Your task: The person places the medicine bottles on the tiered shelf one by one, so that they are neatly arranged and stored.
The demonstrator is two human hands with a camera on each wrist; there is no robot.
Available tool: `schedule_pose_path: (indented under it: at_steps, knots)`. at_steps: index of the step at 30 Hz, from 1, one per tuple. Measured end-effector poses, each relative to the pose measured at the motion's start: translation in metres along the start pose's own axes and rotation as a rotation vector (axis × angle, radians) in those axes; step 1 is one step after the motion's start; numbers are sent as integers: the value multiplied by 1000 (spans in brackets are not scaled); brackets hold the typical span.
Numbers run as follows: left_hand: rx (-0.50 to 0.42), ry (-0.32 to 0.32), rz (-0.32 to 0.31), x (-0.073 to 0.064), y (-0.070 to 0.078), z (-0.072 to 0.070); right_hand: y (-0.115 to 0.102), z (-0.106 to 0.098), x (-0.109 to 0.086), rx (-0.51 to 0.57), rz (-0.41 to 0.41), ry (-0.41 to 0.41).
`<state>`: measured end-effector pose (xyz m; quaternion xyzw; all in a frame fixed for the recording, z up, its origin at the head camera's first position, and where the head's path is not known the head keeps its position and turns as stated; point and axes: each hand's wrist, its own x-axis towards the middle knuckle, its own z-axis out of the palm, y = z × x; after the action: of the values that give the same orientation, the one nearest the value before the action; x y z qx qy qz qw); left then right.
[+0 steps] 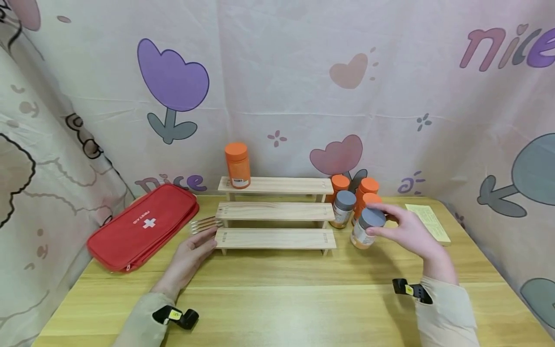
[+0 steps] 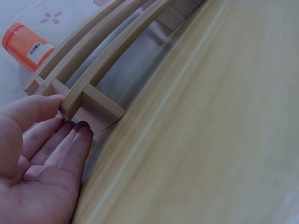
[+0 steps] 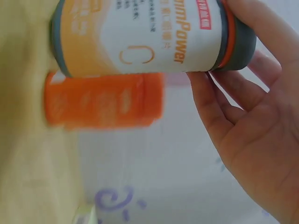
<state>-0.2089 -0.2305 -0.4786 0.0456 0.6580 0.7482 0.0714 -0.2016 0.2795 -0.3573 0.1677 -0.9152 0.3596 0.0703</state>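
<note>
The right hand (image 1: 407,230) pinches the jar (image 1: 365,231) by its grey lid, thumb on one side and fingers on the other. The jar is upright, right of the rack (image 1: 275,238); whether its base touches the table (image 1: 277,308) cannot be determined. The left hand (image 1: 188,260) pinches the left end of the rack's lowest tier. The left wrist view alone shows the thumb at the bar's upper edge and the fingers below, plus a barcode on the bottle (image 1: 238,166) standing on the top tier. The right wrist view alone presents readable lettering and a large "C" on the jar. Only the head view includes the red pouch (image 1: 143,226), the swabs (image 1: 204,224) near the left hand and the second jar (image 1: 344,209).
</note>
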Motion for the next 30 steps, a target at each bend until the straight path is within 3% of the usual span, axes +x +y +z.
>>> schedule_pose_path:
  at_steps: [8, 15, 24, 30]
  knots:
    - [-4, -3, -1, 0, 0, -1, -55, 3, 36, 62, -78, 42]
    - [-4, 6, -1, 0, 0, -2, -97, 23, 82, 149, -129, -10]
    - [11, 11, -3, 0, 0, 0, -118, 53, 131, 213, -157, 53]
    - [16, 16, -11, 0, 1, 1, -127, 68, 158, 213, -125, 41]
